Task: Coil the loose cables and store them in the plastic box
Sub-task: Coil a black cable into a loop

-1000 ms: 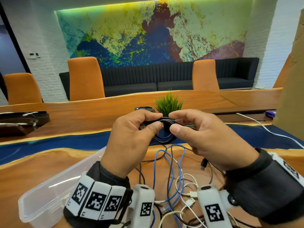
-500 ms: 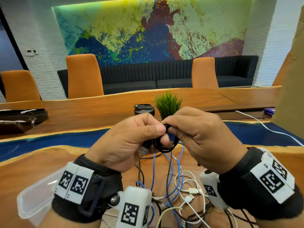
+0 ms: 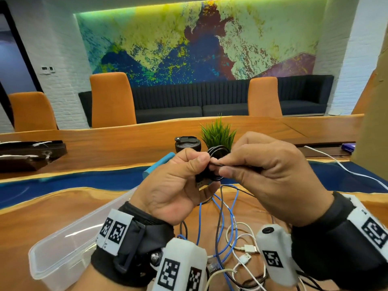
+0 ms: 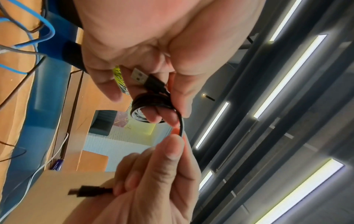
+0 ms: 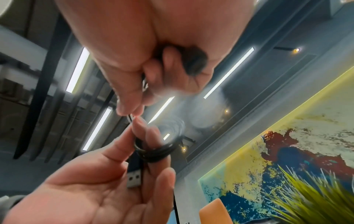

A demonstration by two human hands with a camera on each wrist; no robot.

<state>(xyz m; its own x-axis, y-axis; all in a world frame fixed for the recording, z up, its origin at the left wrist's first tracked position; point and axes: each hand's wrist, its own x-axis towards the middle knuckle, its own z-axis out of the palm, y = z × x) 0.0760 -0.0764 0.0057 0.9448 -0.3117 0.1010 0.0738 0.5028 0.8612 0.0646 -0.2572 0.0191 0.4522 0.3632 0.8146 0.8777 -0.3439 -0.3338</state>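
Note:
A black USB cable, wound into a small coil [image 3: 217, 151], is held in the air between both hands. My left hand [image 3: 195, 164] grips the coil [image 4: 151, 103] between thumb and fingers, with the USB-A plug [image 4: 139, 75] sticking out by the palm. My right hand [image 3: 228, 164] pinches the cable's free tail beside the coil [image 5: 159, 150]; its small plug [image 4: 86, 191] pokes out from under the curled fingers. The clear plastic box [image 3: 63, 244] sits on the table at lower left. Loose blue, black and white cables [image 3: 231, 238] lie tangled below the hands.
Behind the hands stand a small grass plant [image 3: 218, 133], a black lidded cup [image 3: 188, 143] and a light blue object [image 3: 159, 164]. A white cable [image 3: 346, 171] trails at right near a cardboard panel [image 3: 373, 122]. A dark tray [image 3: 31, 154] lies far left.
The black coil has been wound smaller and tighter. My right hand has gone from holding the loop to pinching the short tail, and both hands have lifted a little.

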